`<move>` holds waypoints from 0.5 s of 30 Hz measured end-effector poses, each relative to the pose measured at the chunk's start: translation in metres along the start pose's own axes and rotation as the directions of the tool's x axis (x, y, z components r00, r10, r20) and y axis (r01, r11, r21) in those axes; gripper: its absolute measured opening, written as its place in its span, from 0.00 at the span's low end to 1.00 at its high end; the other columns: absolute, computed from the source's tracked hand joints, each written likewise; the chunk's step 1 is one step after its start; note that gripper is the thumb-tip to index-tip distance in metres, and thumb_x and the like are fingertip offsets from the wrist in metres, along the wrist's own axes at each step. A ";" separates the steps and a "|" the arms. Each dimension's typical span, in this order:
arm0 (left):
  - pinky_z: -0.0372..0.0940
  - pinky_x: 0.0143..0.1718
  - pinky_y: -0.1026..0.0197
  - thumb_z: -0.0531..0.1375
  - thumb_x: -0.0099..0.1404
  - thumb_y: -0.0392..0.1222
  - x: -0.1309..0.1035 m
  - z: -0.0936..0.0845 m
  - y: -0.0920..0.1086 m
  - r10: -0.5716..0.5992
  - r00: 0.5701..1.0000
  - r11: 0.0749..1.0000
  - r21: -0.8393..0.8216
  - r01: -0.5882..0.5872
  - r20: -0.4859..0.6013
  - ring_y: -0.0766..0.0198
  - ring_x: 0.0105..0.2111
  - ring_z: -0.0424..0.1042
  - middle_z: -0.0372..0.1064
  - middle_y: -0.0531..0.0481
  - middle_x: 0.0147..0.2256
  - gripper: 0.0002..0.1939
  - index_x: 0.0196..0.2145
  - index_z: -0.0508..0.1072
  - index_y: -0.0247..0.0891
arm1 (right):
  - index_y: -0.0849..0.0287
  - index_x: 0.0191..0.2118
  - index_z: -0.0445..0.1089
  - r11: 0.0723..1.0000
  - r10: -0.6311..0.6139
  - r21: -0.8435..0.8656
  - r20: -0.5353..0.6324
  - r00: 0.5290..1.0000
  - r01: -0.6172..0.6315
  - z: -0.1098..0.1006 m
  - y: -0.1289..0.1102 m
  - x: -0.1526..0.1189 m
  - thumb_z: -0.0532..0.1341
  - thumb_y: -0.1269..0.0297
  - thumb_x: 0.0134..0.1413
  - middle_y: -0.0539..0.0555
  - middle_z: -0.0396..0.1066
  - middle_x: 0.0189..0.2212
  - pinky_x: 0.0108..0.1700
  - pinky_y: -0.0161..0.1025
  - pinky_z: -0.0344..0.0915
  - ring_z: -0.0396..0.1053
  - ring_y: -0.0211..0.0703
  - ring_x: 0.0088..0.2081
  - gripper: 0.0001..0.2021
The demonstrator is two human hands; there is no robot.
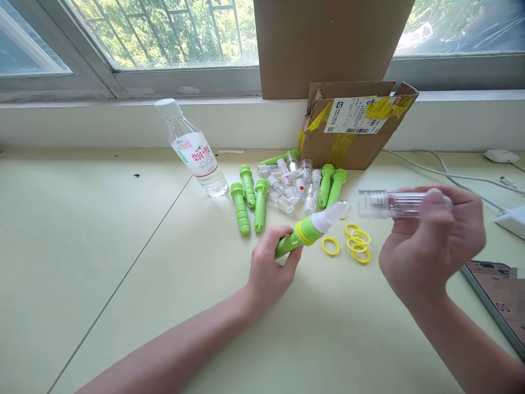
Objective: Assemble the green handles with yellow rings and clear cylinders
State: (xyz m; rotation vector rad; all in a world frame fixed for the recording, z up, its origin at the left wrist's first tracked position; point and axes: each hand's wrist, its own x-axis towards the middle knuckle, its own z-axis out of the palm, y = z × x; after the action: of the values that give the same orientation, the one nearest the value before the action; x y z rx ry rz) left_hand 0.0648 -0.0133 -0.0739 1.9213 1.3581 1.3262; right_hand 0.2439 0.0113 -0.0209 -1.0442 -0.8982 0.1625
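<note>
My left hand (274,261) is closed around a green ribbed handle (289,245) that tilts up to the right. A yellow ring (304,232) circles its threaded neck, and a white collar with a clear rounded tip (335,214) sticks out of its end. Held level in my right hand (435,241) is a clear plastic tube (396,204), its wide open-looking end pointing left toward that tip, apart from it. Several loose yellow rings (358,244) lie on the table between my hands. Behind them are more green handles (260,205) and a pile of clear tubes (289,186).
A water bottle (199,156) stands at the back left. An open cardboard box (348,148) leans by the window wall behind the pile. White cables (435,171) run along the back right, and a phone (498,301) lies at the right edge of the table (102,230).
</note>
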 end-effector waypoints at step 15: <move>0.62 0.32 0.63 0.59 0.58 0.28 0.000 -0.001 -0.005 0.070 0.988 0.983 0.156 -0.092 0.140 0.63 0.33 0.68 0.69 0.51 0.32 0.15 0.41 0.71 0.41 | 0.53 0.40 0.62 0.976 0.190 0.006 0.449 0.873 -0.216 -0.010 0.019 -0.055 0.59 0.61 0.58 0.51 0.72 0.30 0.27 0.38 0.70 0.72 0.42 0.30 0.07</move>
State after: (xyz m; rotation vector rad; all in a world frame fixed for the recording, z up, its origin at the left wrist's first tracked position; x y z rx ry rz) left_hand 0.0617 -0.0110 -0.0777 2.1536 1.3700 1.1298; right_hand 0.2210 -0.0142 -0.0689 -1.0661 -1.1881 0.6242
